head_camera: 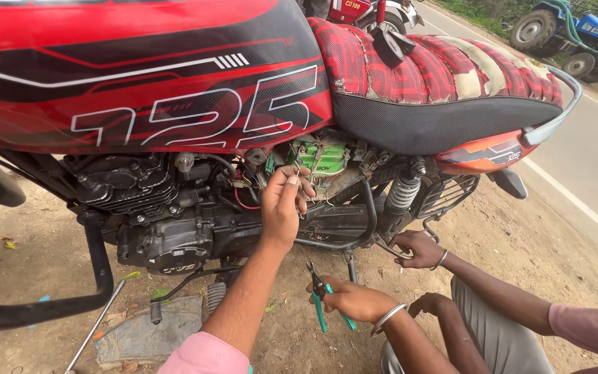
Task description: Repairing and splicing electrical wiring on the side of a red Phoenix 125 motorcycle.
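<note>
Green battery (321, 158), dusty, wire-tangled.

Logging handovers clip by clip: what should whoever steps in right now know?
Left hand: up at the wires beside the green battery; its grip on them is unclear.
Right hand: shut on green-handled pliers, held low, apart from the motorcycle.
A co-worker's hand is at the frame by the rear spring.
Done: battery bay is uncovered.
Left: wires and battery remain exposed.
</note>
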